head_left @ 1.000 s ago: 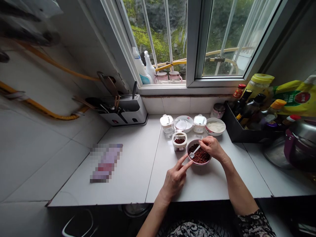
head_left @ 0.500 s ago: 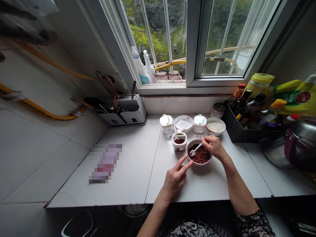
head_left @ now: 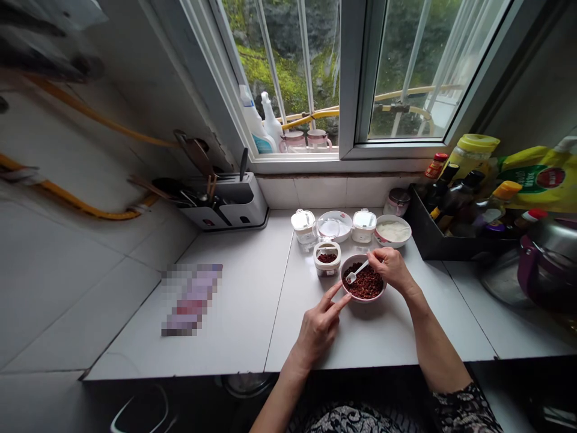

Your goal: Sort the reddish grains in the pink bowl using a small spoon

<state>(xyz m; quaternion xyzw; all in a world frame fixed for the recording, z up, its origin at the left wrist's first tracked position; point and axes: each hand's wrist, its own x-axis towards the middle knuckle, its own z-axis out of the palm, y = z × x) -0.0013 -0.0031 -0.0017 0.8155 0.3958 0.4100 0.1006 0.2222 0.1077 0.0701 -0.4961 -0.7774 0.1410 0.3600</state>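
Observation:
In my right hand point(head_left: 390, 268) is the handle of a small white spoon point(head_left: 357, 272), pinched over the rim of a bowl. The spoon's tip rests on dark red dried peppercorn-like bits point(head_left: 367, 284) that fill the white bowl point(head_left: 363, 300). My left hand point(head_left: 321, 328) has two fingers stretched out and apart, touching the bowl's near left rim; its other fingers are curled. Just behind and left of the bowl stands a jar point(head_left: 327, 262) with a white rim, holding similar dark red bits.
Behind are two white-lidded jars point(head_left: 303, 225), point(head_left: 363, 224), a white dish point(head_left: 339, 236) and a bowl of white granules point(head_left: 393, 232). A black box of bottles point(head_left: 446, 248) and a metal pot point(head_left: 505, 282) stand right. A utensil holder point(head_left: 243, 207) stands back left; a blurred purple packet point(head_left: 198, 300) lies left.
Almost nothing differs. The spoon's tip has shifted very slightly within the bowl; both hands keep their places.

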